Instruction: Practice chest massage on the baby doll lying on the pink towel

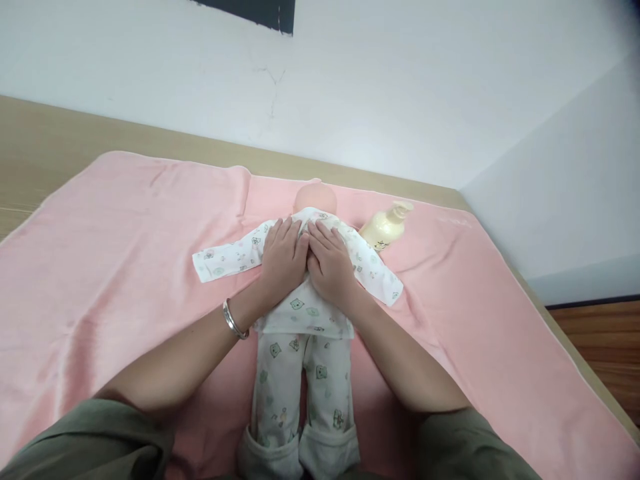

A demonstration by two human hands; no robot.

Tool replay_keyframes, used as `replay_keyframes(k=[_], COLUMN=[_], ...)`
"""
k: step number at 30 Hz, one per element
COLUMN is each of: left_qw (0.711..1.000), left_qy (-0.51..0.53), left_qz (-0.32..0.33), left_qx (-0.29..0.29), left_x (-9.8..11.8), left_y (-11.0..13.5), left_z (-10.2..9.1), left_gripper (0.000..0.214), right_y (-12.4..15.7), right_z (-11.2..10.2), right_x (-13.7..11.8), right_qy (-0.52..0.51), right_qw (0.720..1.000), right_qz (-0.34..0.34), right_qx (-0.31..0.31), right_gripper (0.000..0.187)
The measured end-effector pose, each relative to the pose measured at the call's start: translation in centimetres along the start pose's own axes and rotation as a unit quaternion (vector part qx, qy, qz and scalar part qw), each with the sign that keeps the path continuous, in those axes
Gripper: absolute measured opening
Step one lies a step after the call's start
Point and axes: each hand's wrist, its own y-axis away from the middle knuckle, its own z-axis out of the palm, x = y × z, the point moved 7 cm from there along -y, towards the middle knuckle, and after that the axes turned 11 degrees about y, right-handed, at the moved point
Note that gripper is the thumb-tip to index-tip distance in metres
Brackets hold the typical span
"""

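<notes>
A baby doll [316, 197] lies on a pink blanket, its head at the far end. It is dressed in a white printed long-sleeved top [305, 313] and matching pants [327, 373] with turned-up cuffs. My left hand [286, 253] rests flat on the upper part of the top, fingers stretched toward the doll's head. Beside it my right hand [330, 260] lies flat in the same way, the two thumbs close together. Neither hand grips anything. The doll's sleeves spread out to both sides, and the doll's own hands do not show.
A cream pump bottle [385, 228] lies tilted on the pink blanket [165, 247], right of the doll's head. Beneath the blanket is a wooden surface [45, 133], with a white wall [350, 87] behind. Brown wood [600, 347] shows at the lower right.
</notes>
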Motion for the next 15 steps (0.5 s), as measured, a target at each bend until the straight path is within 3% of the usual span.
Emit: replay_keyframes(k=[3,8,11,15], left_qw=[1.000,1.000,0.999,0.999], left_qy=[-0.003,-0.010,-0.014,-0.033], left_qz=[0.005,0.016,0.028,0.023], left_qx=[0.000,-0.011,-0.018,-0.032], left_x=[0.0,0.0,0.2,0.2], left_y=[-0.1,-0.1,-0.1,-1.0], left_z=[0.0,0.2,0.2,-0.4], left_gripper=[0.059,0.053,0.050,0.052], right_y=[-0.2,-0.2,-0.1,0.2], right_z=[0.7,-0.6,-2.6,-6.8], right_x=[0.0,-0.3,-1.0,-1.3], right_qy=[0.007,-0.005,-0.028,-0.037], right_qw=[0.999,0.999,0.998,0.995], right_qz=[0.003,-0.003,-0.042,-0.080], right_qx=[-0.038,-0.047,-0.025,0.052], right_gripper=[0.054,0.055,0.052,0.044])
